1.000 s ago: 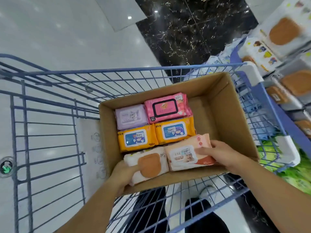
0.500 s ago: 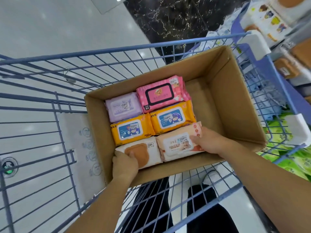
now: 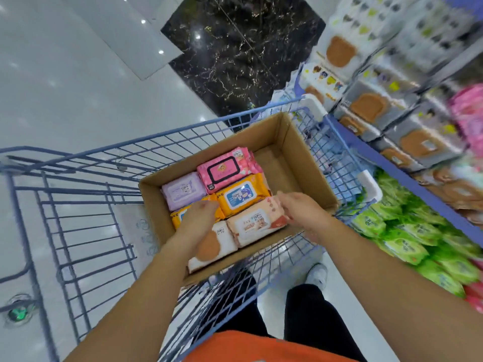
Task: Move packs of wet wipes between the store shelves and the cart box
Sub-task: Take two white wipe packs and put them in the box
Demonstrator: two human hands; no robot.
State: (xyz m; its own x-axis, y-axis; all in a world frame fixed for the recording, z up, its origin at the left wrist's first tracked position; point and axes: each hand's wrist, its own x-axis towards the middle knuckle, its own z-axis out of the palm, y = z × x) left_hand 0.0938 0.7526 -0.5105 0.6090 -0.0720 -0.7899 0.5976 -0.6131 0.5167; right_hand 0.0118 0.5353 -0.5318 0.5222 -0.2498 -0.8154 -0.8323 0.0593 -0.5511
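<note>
A cardboard box (image 3: 300,163) stands in the blue wire cart (image 3: 86,205). Inside lie a purple pack (image 3: 181,192), a pink pack (image 3: 224,169), two orange packs (image 3: 241,198), a white pack with a brown lid (image 3: 213,246) and a peach pack (image 3: 256,226). My left hand (image 3: 198,218) hovers over the left orange pack, hiding most of it; its fingers bend downward and I see nothing in it. My right hand (image 3: 298,211) touches the right end of the peach pack with its fingers spread. The pack lies flat in the box.
The box's right third is bare cardboard. Store shelves (image 3: 407,121) on the right hold white packs with brown lids, with green packs (image 3: 407,239) lower down. The cart's right side sits close to the shelf edge. Glossy floor lies to the left.
My left hand left the near end of the white pack and moved forward over the left orange pack. My right hand slid to the peach pack's right end. The view pulled back.
</note>
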